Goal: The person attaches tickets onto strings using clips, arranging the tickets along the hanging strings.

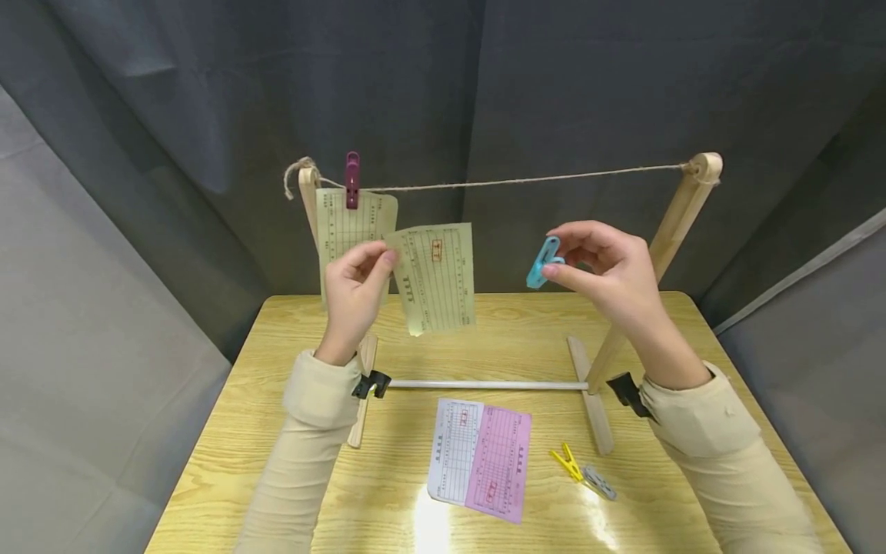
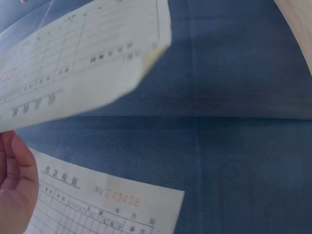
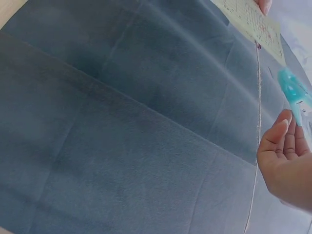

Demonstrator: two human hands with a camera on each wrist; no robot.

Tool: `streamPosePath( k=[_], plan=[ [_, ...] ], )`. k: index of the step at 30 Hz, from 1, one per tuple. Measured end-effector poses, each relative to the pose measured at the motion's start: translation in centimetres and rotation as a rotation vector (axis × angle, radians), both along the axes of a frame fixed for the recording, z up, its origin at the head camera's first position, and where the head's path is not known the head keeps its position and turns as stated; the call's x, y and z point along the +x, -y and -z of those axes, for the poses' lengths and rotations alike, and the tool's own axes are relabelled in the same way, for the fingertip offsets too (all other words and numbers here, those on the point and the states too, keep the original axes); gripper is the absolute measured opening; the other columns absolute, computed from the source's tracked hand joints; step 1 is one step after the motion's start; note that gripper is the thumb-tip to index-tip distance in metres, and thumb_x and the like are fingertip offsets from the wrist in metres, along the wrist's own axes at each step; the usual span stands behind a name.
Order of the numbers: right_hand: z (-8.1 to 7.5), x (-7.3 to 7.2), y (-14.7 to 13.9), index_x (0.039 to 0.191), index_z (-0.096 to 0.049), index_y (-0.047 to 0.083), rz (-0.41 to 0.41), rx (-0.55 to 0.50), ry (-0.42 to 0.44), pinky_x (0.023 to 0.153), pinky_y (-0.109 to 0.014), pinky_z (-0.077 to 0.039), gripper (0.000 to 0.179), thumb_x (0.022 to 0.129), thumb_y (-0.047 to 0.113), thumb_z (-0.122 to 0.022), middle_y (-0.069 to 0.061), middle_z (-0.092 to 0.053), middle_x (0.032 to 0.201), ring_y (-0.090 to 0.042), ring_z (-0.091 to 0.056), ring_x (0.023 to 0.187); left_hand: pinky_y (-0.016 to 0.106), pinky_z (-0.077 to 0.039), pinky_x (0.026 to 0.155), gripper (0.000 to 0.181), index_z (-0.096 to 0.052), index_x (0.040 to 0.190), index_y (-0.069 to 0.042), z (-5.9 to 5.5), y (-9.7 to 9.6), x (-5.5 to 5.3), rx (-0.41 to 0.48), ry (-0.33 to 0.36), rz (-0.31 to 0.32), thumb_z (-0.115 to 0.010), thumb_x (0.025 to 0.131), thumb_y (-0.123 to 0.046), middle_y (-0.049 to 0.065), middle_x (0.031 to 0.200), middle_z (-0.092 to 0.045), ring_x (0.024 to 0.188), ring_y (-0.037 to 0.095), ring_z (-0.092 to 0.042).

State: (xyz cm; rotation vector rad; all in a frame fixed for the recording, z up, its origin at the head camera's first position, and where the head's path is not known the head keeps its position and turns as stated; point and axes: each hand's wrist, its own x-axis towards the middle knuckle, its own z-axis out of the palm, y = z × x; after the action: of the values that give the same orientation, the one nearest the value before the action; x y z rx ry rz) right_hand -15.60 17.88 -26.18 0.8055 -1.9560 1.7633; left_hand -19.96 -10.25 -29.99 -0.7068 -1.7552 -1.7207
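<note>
dark grey curtain (image 1: 588,92) behind a yellowish wood-grain counter (image 1: 526,338), paler grey cloth (image 1: 90,323) on the left, bright glare (image 1: 432,527) on the counter's near part

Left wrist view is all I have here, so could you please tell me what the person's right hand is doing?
Observer: The right hand pinches a blue clothespin.
Operator: Thank you. Could you tell me whether anything is clipped to the string?
Observer: Yes, a purple clothespin holds a sheet near its left end.
Operator: Much appreciated; are there any other clothespins on the table?
Observer: Yes, two lie there: a yellow clothespin and a grey clothespin.
</note>
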Motion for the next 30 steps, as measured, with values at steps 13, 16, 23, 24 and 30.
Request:
streamPosePath(
  k=[13, 16, 23, 24, 30],
  plan=[
    [-2.1, -0.6, 1.5, 0.096, -0.061, -0.014, -0.023, -0.069, -0.047, 0.062, -0.021, -0.045, 0.027, 0.069, -0.019, -0.065, -0.007, -0.064, 0.077, -0.015, -0.055, 0.065, 0.019, -0.047, 0.058, 0.013, -0.059, 0.087, 0.019, -0.7, -0.4, -1.0, 0.088, 0.037, -0.056, -0.058, 0.084, 0.006, -0.008, 0.076, -0.063, 0.062, 0.005, -0.055],
    [-2.9, -0.5, 1.8, 0.096, -0.061, -0.014, -0.028, -0.076, -0.035, 0.063, -0.021, -0.046, 0.027, 0.069, -0.019, -0.065, -0.008, -0.064, 0.077, -0.016, -0.056, 0.066, 0.019, -0.048, 0.059, 0.012, -0.060, 0.087, 0.019, -0.8, -0.5, -0.9, 0.083, 0.051, -0.069, -0.058, 0.084, 0.007, -0.001, 0.076, -0.065, 0.062, 0.005, -0.055],
    [-4.1, -1.2, 2.5, 0.097, -0.061, -0.013, -0.043, -0.070, -0.083, 0.063, -0.022, -0.048, 0.027, 0.070, -0.015, -0.067, -0.008, -0.064, 0.077, -0.017, -0.056, 0.065, 0.018, -0.048, 0.058, 0.014, -0.061, 0.089, 0.018, -1.0, -0.5, -1.2, 0.082, 0.063, -0.101, -0.060, 0.084, 0.005, 0.013, 0.077, -0.065, 0.061, 0.005, -0.055],
    [-4.3, -1.3, 2.6, 0.097, -0.061, -0.014, -0.048, -0.068, -0.096, 0.063, -0.022, -0.048, 0.027, 0.070, -0.014, -0.067, -0.007, -0.064, 0.077, -0.017, -0.056, 0.065, 0.018, -0.047, 0.058, 0.014, -0.061, 0.089, 0.018, -1.1, -0.5, -1.2, 0.084, 0.068, -0.103, -0.060, 0.084, 0.005, 0.012, 0.077, -0.065, 0.061, 0.005, -0.054],
    [-5.6, -2.2, 3.4, 0.096, -0.061, -0.013, -0.076, -0.051, -0.153, 0.062, -0.023, -0.050, 0.027, 0.071, -0.012, -0.068, -0.008, -0.065, 0.078, -0.018, -0.058, 0.064, 0.018, -0.046, 0.057, 0.015, -0.063, 0.089, 0.016, -1.2, -0.3, -1.4, 0.105, 0.081, -0.108, -0.063, 0.082, 0.003, 0.001, 0.077, -0.066, 0.060, 0.005, -0.054]
  ],
)
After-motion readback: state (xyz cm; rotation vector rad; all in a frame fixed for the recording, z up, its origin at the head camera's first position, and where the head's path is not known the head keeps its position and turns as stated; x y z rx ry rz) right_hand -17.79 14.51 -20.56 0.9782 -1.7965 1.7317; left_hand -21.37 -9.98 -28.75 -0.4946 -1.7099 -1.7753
